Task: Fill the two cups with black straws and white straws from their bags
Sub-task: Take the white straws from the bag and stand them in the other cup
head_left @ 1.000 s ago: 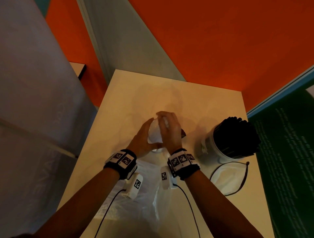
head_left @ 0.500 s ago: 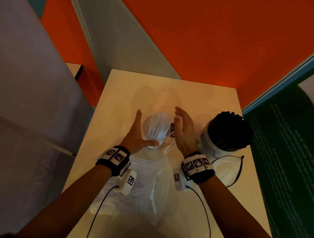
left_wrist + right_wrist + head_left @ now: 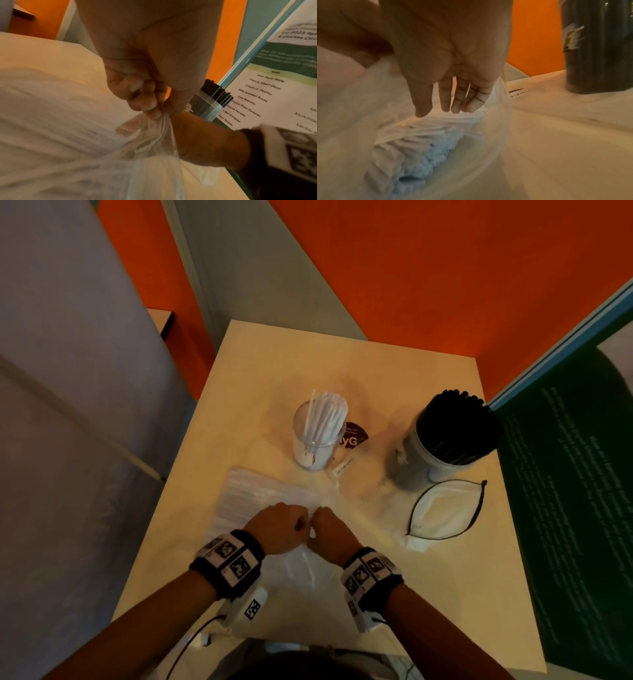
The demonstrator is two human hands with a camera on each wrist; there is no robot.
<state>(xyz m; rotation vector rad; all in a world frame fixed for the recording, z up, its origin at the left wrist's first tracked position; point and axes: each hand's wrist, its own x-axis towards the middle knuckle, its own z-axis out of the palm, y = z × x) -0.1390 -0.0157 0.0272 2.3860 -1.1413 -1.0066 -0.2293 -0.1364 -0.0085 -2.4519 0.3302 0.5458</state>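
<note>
A clear cup (image 3: 318, 436) holding white straws (image 3: 325, 414) stands mid-table. To its right a second cup (image 3: 421, 457) is packed with black straws (image 3: 452, 422). The clear bag of white straws (image 3: 260, 498) lies at the near left. My left hand (image 3: 279, 525) pinches the bag's mouth edge (image 3: 159, 121) with curled fingers (image 3: 145, 105). Right beside it, my right hand (image 3: 330, 527) hangs with fairly straight fingers (image 3: 455, 97) at the bag's opening, above the white straws inside (image 3: 423, 135). I cannot see whether it touches them.
An empty zip bag (image 3: 442, 511) with a black seal lies near the black-straw cup. A dark round sticker (image 3: 354, 436) and a small paper label (image 3: 342, 467) sit beside the white-straw cup. A green poster (image 3: 565, 491) borders the table's right edge (image 3: 507, 525).
Both hands have left the white-straw cup and drawn back toward me to the bag. My left hand has taken hold of the bag's edge.
</note>
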